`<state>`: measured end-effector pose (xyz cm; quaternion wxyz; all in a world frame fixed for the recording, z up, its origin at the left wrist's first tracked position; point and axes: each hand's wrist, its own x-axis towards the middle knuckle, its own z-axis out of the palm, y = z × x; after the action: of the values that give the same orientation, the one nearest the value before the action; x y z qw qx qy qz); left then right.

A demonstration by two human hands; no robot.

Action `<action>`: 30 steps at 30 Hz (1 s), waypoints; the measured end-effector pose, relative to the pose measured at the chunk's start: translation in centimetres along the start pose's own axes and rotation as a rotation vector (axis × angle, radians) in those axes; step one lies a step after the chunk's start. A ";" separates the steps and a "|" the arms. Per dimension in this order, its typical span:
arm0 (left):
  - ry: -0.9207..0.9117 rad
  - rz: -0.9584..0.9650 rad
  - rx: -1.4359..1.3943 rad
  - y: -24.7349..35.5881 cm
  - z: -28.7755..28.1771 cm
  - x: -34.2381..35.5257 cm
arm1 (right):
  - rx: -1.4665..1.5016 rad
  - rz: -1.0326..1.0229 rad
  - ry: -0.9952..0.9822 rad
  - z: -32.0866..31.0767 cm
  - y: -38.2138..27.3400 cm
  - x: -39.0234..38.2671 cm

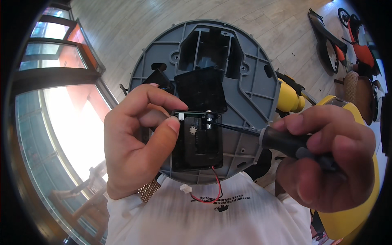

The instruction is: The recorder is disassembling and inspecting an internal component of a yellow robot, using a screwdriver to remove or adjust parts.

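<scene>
My left hand [139, 136] pinches the upper left corner of a small open black plastic housing [188, 157] between thumb and fingers. Inside it sit a white gear [193, 130] and a small shiny metal cylinder [209, 122]. A red and black wire [219, 183] hangs from its near edge, ending in a white connector [185, 188]. Wrapped around the dark grey handle of a screwdriver [281, 141] is my right hand [326, 157]. The screwdriver's thin shaft reaches left to the metal cylinder; whether its tip touches cannot be made out. A black flat cover [201, 90] lies just beyond the housing.
Beneath is a large round grey plastic base [255, 85] with ribs and a deep recess. Yellow machine parts [289, 97] stand at the right. Glass doors [53, 130] line the left side. A red and black wheeled thing [361, 53] stands far right on the wood-look floor [118, 24].
</scene>
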<state>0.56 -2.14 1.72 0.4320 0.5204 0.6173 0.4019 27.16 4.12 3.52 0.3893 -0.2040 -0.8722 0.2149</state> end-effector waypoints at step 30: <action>0.088 0.100 0.264 -0.4 1.0 -0.1 | 0.164 0.339 -0.103 1.8 -1.9 -1.9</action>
<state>1.40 -2.24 1.03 0.3118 0.5847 0.6564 0.3607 26.57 1.17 2.36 0.3177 -0.3044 -0.8236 0.3579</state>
